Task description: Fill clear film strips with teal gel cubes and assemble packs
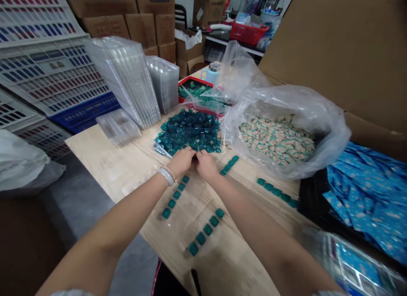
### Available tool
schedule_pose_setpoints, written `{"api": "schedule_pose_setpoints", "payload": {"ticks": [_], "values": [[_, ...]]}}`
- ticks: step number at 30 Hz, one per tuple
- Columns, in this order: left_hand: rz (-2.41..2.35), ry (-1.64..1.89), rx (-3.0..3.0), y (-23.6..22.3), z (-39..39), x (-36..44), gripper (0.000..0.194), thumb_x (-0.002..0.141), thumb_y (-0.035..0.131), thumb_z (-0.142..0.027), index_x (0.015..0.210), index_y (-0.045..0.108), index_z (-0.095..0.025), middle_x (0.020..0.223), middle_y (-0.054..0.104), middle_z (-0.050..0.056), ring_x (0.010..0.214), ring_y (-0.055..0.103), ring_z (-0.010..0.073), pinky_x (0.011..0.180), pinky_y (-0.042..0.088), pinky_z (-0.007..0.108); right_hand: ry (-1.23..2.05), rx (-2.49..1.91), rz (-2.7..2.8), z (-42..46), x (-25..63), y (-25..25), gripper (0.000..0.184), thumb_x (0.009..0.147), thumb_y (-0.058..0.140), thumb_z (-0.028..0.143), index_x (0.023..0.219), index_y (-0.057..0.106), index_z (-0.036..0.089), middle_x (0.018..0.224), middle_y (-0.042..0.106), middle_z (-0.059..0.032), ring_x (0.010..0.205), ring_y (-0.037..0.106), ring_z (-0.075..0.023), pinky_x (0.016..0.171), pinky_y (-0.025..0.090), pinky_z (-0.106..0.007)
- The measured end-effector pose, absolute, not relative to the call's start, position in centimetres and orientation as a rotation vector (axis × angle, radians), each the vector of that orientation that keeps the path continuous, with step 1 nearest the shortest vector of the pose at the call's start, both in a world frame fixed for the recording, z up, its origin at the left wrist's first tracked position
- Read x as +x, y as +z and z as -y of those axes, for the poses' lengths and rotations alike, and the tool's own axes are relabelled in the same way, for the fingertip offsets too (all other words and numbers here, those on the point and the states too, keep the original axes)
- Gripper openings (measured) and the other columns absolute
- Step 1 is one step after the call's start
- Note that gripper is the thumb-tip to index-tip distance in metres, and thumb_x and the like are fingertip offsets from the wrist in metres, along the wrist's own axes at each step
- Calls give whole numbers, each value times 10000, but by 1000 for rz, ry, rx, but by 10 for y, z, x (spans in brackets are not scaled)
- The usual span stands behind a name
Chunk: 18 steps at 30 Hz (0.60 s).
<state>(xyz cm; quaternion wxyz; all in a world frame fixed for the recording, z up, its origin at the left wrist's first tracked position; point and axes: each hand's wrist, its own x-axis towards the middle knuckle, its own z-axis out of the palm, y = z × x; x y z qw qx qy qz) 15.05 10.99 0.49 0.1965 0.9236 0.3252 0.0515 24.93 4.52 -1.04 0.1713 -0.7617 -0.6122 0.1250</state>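
Observation:
My left hand (180, 162) and my right hand (206, 165) meet at the near edge of a pile of dark teal glossy pieces (190, 128). The fingers of both are curled in and close together; whatever they pinch is hidden from me. A white band circles my left wrist. Under my left forearm's inner side runs a slanting row of teal square pieces (177, 195). A second row of squares (207, 229) lies between my forearms, nearer to me. Beyond my right wrist sits a short row of squares (229, 165), and another row (276, 191) lies further right.
A clear plastic bag (330, 122) of pale and green small pieces stands at the right. Behind the pile is a red tray (182, 82) with green bits. Stacked clear plastic trays (127, 79) stand at the left. Blue patterned fabric (365, 194) lies far right, and a cup (211, 74) stands behind.

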Motion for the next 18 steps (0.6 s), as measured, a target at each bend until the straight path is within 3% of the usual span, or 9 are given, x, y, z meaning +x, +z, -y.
{"api": "schedule_pose_setpoints", "payload": {"ticks": [5, 10, 18], "values": [[-642, 284, 2191, 17, -105, 152, 305, 735, 460, -192, 1005, 600, -176, 938, 631, 49, 854, 570, 163, 795, 425, 270, 478, -1913, 1177, -15, 255, -6, 174, 779, 434, 179, 924, 530, 164, 799, 590, -23, 739, 544, -124, 685, 424, -239], [-809, 320, 1622, 29, -55, 160, 315, 634, 587, -290, 907, 631, -139, 785, 661, 36, 655, 588, 148, 633, 468, 264, 555, -1907, 1024, 36, 254, 12, 102, 741, 457, 169, 695, 547, 180, 610, 558, 31, 572, 513, -94, 551, 396, -198], [-746, 232, 1264, 41, 36, 163, 277, 603, 616, -274, 835, 620, -123, 796, 650, 40, 705, 585, 140, 649, 462, 247, 498, -1987, 987, 127, 248, 32, 122, 718, 439, 154, 662, 545, 175, 568, 544, 23, 506, 473, -89, 488, 350, -194]]}}
